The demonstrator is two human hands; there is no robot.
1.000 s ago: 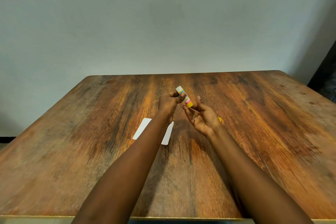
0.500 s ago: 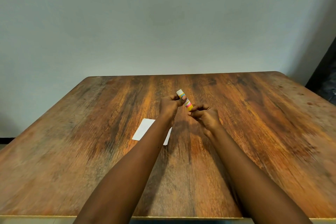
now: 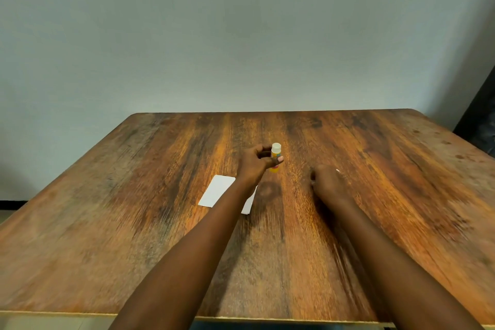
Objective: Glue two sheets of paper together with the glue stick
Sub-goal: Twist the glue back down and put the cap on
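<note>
Head view, forward and down: my two bare forearms extend over a wooden table (image 3: 401,195) whose top shows dark and orange grain streaks, with a plain pale wall (image 3: 241,35) behind the far edge.

Left hand (image 3: 255,162): raised above the table, fingers curled around the glue stick (image 3: 275,157). The thumb crosses the front of the barrel and the other fingers wrap behind it, so the grip is closed on the stick. The stick stands close to upright. Its white end points up and clear of my fingers; the yellow barrel shows above and below the thumb. I cannot tell from this view whether the white end is a cap or exposed glue.

Right hand (image 3: 328,182): lower and to the right of the left hand, well apart from the glue stick. It is seen from the back with the fingers bent down and inward toward the table. I cannot tell whether it has hold of anything. A small pale spot shows at its far edge; the detail is too small to identify.

Paper (image 3: 218,190): white, lying flat on the table beneath my left forearm, which crosses over it and hides its middle. One corner area shows left of the arm and a narrow strip right of it. I cannot tell whether this is one sheet or two.
</note>
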